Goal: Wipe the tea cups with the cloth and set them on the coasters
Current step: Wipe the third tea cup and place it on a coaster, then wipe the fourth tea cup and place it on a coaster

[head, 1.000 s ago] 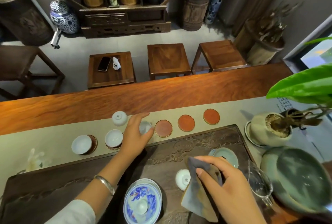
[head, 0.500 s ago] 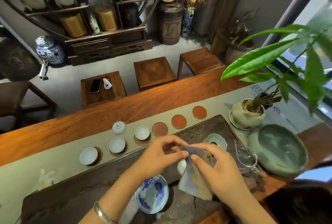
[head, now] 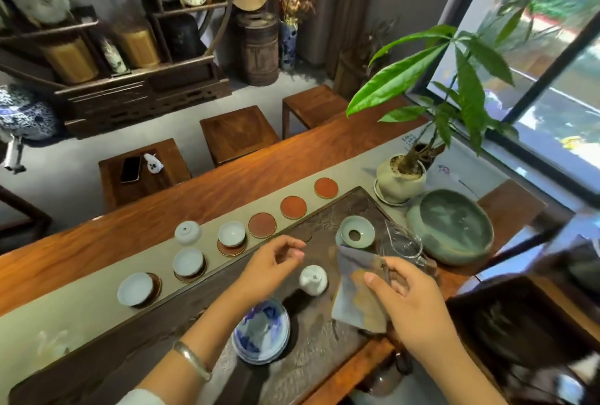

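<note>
Right hand [head: 412, 300] pinches the cloth [head: 357, 294] betw. thumb and fingers; cloth hangs w/ its long axis running from the tray's far side toward the near edge, lower corner just above the tray [head: 324, 356]. Left hand [head: 269, 268] hovers over the tray, fingers loosely curled, holding nothing, fingertips just beside the overturned cup [head: 312, 279]. That cup sits upside down on the tray, base up, betw. the two hands, not touching either.

Off the tray's far edge, on the runner [head: 81, 313]: row of coasters. Three carry upright cups, mouths up — left cup [head: 135, 288], middle cup [head: 188, 262], third cup [head: 231, 234]. Each sits a bit off-centre on its coaster. Next along that edge, three bare coasters: brown coaster [head: 262, 225], orange coaster [head: 293, 207], far coaster [head: 326, 188]. One more inverted cup [head: 187, 232] stands on the runner beyond the middle cup, base up, no coaster under it.

On the tray itself: blue-white dish [head: 261, 331] at the near edge by the left wrist, green strainer [head: 356, 235] at the far right corner, glass pitcher [head: 404, 244] just beside it. Big green bowl [head: 449, 226] and potted plant [head: 401, 177] off the tray's right end.
</note>
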Action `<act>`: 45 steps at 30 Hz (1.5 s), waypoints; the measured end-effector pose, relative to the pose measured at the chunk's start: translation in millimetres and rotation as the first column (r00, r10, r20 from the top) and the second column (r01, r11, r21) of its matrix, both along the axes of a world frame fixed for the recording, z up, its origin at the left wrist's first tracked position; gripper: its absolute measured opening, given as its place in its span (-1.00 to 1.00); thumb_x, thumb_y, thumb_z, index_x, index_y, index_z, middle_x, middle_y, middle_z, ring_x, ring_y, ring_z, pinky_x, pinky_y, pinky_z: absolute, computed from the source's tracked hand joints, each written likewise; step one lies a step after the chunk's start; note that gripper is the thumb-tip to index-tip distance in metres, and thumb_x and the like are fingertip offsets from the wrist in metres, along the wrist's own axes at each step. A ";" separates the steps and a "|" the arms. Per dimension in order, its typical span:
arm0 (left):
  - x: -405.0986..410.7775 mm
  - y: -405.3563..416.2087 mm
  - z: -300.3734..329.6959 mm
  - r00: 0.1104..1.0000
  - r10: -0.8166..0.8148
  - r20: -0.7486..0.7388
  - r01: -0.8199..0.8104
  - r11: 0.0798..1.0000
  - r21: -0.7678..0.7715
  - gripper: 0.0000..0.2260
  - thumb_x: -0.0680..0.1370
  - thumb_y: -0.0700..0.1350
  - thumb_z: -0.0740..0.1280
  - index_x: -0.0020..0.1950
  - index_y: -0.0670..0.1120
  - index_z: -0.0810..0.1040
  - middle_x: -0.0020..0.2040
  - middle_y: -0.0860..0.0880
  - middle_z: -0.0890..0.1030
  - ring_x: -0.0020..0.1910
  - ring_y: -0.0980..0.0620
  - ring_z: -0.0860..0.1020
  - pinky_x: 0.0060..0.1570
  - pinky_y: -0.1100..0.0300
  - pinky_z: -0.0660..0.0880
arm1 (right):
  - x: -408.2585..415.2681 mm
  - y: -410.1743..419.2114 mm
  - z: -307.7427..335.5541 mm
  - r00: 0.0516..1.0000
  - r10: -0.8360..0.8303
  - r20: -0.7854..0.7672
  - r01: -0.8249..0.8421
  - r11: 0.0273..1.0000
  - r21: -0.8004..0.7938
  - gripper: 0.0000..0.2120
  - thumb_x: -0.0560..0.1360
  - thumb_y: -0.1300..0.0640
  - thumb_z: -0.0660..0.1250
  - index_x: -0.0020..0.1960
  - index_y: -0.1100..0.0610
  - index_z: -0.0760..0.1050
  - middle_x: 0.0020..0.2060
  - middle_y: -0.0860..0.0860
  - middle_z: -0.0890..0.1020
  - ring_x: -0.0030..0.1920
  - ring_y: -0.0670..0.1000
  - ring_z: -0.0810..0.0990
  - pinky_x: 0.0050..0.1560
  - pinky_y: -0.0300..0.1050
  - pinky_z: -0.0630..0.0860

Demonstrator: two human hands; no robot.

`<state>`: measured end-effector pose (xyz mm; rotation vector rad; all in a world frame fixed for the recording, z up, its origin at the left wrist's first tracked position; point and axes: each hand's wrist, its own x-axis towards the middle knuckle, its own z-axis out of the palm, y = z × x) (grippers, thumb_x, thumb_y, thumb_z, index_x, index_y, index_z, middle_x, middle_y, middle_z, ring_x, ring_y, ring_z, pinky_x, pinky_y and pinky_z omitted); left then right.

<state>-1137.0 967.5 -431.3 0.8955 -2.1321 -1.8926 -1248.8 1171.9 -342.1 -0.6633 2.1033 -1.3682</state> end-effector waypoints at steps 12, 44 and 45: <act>-48.1 -34.6 -75.8 0.757 -0.411 0.508 0.649 0.564 -0.511 -0.29 0.31 0.25 0.49 0.34 -0.04 0.40 0.20 -0.03 0.48 0.17 -0.01 0.49 0.10 -0.01 0.51 | -33.2 15.8 -24.7 0.992 -0.113 0.058 0.110 0.993 0.047 -0.84 0.54 0.15 0.23 -0.04 -0.05 0.55 -0.13 -0.06 0.68 -0.06 -0.02 0.63 -0.02 0.05 0.53; -47.7 -34.6 -98.8 0.819 -0.527 0.226 0.558 0.643 -0.524 -0.35 0.27 0.20 0.60 0.28 -0.01 0.59 0.17 0.07 0.66 0.16 0.10 0.58 0.17 0.20 0.45 | -5.8 7.9 -41.4 0.949 -0.293 0.115 0.292 0.956 0.026 -0.58 0.41 -0.10 0.28 -0.03 0.28 0.47 -0.09 0.33 0.57 -0.03 0.34 0.54 0.01 0.30 0.50; -44.1 -32.7 -94.3 0.840 -0.501 0.207 0.530 0.682 -0.504 -0.35 0.27 0.19 0.61 0.29 0.01 0.57 0.19 0.08 0.65 0.18 0.12 0.57 0.18 0.22 0.44 | -4.6 7.7 -40.2 0.949 -0.293 0.118 0.293 0.956 0.021 -0.58 0.41 -0.11 0.29 -0.04 0.27 0.47 -0.09 0.33 0.57 -0.03 0.34 0.55 0.00 0.30 0.50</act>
